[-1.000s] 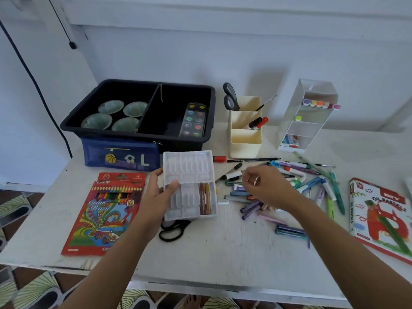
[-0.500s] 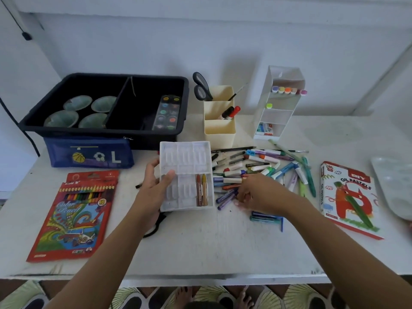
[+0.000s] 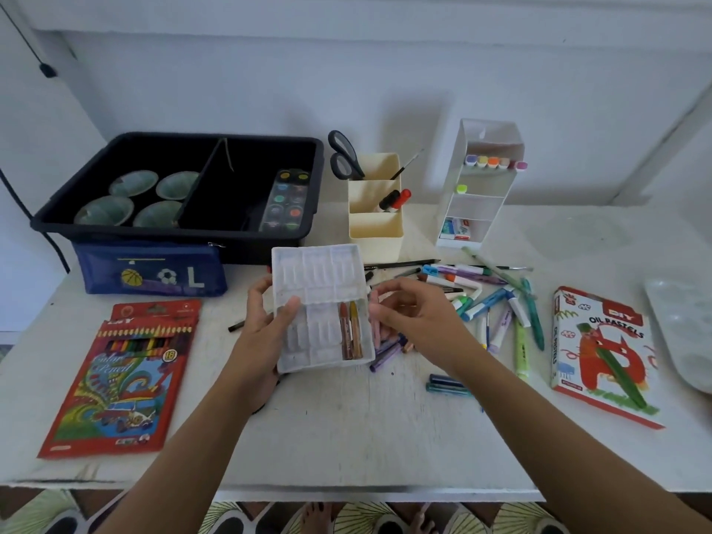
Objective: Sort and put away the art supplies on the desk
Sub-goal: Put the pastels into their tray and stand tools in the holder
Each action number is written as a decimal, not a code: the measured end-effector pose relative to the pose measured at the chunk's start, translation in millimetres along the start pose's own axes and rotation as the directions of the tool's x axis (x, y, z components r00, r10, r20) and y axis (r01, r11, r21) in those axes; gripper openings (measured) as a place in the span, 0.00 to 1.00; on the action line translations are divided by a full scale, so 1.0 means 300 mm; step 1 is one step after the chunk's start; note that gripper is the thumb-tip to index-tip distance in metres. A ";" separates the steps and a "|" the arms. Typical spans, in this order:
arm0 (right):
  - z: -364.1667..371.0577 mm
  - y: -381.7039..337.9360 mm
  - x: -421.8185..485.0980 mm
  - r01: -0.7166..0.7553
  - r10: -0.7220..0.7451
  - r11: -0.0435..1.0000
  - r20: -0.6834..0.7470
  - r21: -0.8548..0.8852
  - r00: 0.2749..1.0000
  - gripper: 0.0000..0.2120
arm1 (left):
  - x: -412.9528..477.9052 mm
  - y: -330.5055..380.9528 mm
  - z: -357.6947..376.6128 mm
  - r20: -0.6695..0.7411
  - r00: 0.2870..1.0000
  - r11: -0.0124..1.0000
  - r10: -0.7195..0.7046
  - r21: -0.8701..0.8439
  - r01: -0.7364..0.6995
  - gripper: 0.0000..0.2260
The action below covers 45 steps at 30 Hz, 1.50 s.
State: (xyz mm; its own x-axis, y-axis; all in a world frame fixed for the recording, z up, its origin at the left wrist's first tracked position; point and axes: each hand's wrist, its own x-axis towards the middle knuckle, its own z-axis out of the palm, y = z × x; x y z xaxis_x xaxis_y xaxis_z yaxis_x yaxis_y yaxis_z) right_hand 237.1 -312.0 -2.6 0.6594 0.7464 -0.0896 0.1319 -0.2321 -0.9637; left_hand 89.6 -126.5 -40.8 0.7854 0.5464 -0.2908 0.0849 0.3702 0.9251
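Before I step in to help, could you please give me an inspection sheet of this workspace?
Surface: white desk, scuffed, supplies spread across it.
Job's things: white tray holding two pastels; loose markers and pastels piled to its right; oil pastels box; coloured pencil pack.
Clutter: black bin with bowls and a paint set; blue pouch; cream holder with scissors; white organiser.
Grips: left grip holds the tray's left edge; right grip curled at its right edge, contents unclear.
Cables: black cable on the left wall.
Surroundings: white wall; patterned floor below.
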 end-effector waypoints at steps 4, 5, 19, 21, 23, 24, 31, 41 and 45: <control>0.009 -0.012 0.015 0.021 -0.019 0.999 -0.033 0.045 0.999 0.08 | -0.010 0.013 -0.018 0.022 1.000 1.000 0.012 -0.013 -0.012 0.23; 0.011 -0.017 0.019 0.020 -0.018 0.998 -0.030 0.066 0.999 0.08 | -0.011 0.015 -0.021 0.020 1.000 1.000 0.018 -0.009 -0.017 0.23; 0.076 0.052 -0.011 0.522 -0.608 0.675 0.007 -0.521 0.794 0.07 | 0.010 0.033 -0.007 -0.078 0.997 0.989 -0.005 -0.151 -0.007 0.17; 0.083 0.073 -0.010 0.545 -0.664 0.581 0.035 -0.605 0.747 0.10 | 0.015 0.027 -0.004 -0.072 0.997 0.987 0.000 -0.163 -0.012 0.17; 0.084 0.092 -0.003 0.555 -0.697 0.532 0.040 -0.640 0.716 0.12 | 0.021 0.023 0.000 -0.072 0.997 0.985 -0.003 -0.173 -0.009 0.18; 0.084 0.098 0.002 0.556 -0.705 0.524 0.037 -0.645 0.708 0.12 | 0.023 0.021 0.003 -0.073 0.997 0.984 -0.008 -0.179 -0.006 0.19; 0.099 0.094 0.010 0.477 -0.571 0.683 0.003 -0.553 0.821 0.16 | 0.038 0.010 0.006 -0.102 0.995 0.974 -0.010 -0.227 -0.014 0.20; 0.080 0.024 0.020 0.061 -0.038 0.988 -0.153 0.145 0.988 0.20 | 0.031 0.015 0.000 -0.074 0.997 0.971 -0.030 -0.240 0.012 0.23; 0.068 0.016 0.043 -0.138 0.164 0.964 -0.098 0.228 0.982 0.22 | 0.030 0.013 -0.001 -0.064 0.998 0.975 -0.025 -0.223 0.010 0.21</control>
State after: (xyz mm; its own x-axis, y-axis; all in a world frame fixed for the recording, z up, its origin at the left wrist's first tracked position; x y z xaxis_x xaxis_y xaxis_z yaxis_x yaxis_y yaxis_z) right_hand 231.2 -290.7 -13.6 0.7411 0.6339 -0.2213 -0.1326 -0.1848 -0.9738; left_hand 96.7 -120.0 -39.8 0.7422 0.5839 -0.3289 -0.0456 0.5337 0.8445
